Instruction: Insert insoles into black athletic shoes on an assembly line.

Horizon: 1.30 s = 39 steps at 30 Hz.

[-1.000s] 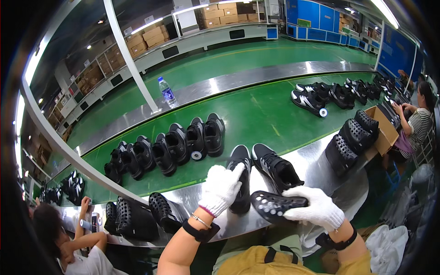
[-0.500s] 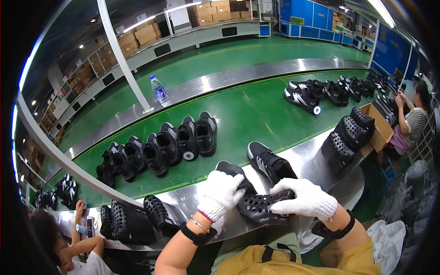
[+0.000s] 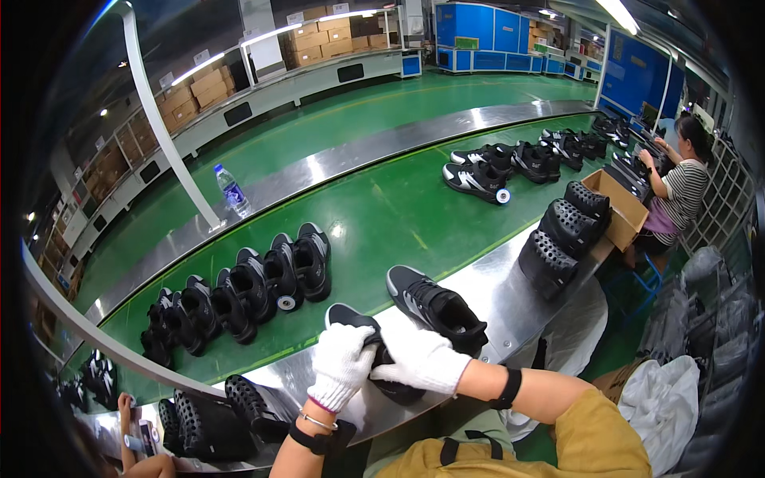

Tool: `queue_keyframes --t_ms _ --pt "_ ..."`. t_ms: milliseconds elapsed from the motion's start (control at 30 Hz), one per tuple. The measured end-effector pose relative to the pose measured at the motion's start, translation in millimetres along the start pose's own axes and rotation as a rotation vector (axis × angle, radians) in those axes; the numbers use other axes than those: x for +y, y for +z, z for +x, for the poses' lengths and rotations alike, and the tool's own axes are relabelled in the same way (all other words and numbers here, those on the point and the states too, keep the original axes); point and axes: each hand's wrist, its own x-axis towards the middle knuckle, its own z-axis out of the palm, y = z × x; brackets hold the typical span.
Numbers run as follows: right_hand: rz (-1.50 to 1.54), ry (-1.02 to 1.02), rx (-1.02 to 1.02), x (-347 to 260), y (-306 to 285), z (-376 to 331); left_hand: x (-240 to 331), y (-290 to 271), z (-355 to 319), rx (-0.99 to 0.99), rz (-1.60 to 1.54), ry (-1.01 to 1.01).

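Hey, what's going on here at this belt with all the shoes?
A person in white gloves has both hands on a black shoe lying on the steel edge of a green conveyor belt. The left hand grips its near side, and the right hand presses across its top. A second black shoe lies just to the right. A row of black shoes sits on the belt behind, and another worker sits farther along.

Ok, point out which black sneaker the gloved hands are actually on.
The black sneaker at the near steel edge: the white-gloved left hand and right hand both rest on it. The matching sneaker just right of it lies untouched.
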Motion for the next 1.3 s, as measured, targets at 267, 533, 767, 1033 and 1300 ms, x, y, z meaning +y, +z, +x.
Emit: queue_keyframes --t_ms 267,533,767,1033,1300 --pt "0.174 0.141 -0.207 22 -5 15 8 -2 1 -0.114 0.061 0.008" --pt "0.152 0.169 -0.153 19 0 4 4 -2 -1 -0.042 -0.165 0.008" --pt "0.152 0.193 -0.151 25 14 14 3 1 0 -0.058 -0.004 0.026" --pt "0.001 0.210 0.012 37 41 33 3 6 5 -0.089 -0.086 0.056" --pt "0.303 0.253 -0.195 40 21 16 11 3 -23 0.133 -0.058 -0.025"
